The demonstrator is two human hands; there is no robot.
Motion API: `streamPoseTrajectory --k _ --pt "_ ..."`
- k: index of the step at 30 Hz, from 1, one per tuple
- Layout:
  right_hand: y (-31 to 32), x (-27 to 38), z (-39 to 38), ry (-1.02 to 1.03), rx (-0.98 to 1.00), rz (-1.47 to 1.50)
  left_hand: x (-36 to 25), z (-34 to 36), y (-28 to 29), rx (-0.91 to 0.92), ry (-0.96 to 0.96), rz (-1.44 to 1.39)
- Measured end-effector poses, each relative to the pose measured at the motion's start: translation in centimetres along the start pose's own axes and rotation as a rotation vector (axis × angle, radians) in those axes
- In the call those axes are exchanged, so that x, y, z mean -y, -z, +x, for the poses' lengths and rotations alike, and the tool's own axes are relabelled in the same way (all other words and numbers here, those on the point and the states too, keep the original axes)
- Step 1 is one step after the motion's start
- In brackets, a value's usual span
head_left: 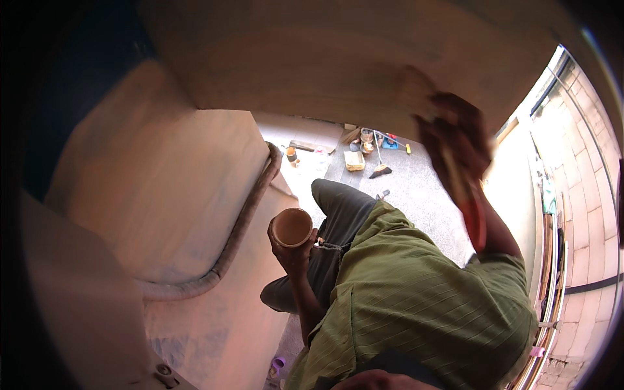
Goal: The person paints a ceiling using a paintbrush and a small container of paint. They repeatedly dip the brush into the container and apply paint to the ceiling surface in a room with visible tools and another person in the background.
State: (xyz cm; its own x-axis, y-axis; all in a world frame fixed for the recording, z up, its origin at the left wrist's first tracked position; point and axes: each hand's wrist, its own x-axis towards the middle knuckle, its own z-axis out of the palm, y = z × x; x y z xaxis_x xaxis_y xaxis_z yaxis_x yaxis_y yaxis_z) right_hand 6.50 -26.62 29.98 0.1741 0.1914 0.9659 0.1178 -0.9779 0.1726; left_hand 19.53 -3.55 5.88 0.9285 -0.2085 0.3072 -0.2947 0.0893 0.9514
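Observation:
My left hand grips a round cup coated in pale beige material, held upright beside my dark-trousered leg. Its inside looks beige; how full it is, I cannot tell. My right hand is raised at the right, blurred, just under the broad tan surface overhead, with its fingers closed on a brush whose reddish handle hangs down along my wrist. The brush's tip is too smeared to make out, and I cannot tell whether it touches the surface.
A tan panel with a bent pipe stands at my left. Below lie a broom, a pale bundle, a blue dustpan and a purple container. A block wall with long poles runs along the right.

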Motion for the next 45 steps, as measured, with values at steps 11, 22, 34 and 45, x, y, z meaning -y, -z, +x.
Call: streamPoseTrajectory --k 11,22,34,45 --pt "-6.2 3.8 -1.1 0.022 0.034 0.525 0.3 -0.8 0.4 -0.038 0.016 0.061" --pt "-21.4 1.9 0.3 -0.036 0.085 0.220 -1.4 -1.2 0.3 -0.108 -0.030 0.172" --pt "6.5 0.5 -4.1 -0.010 -0.018 -0.170 0.2 0.5 -0.3 -0.015 -0.080 0.106" --pt "-18.3 5.9 -2.9 0.017 0.193 0.461 1.3 -0.1 0.5 -0.033 -0.002 0.065"
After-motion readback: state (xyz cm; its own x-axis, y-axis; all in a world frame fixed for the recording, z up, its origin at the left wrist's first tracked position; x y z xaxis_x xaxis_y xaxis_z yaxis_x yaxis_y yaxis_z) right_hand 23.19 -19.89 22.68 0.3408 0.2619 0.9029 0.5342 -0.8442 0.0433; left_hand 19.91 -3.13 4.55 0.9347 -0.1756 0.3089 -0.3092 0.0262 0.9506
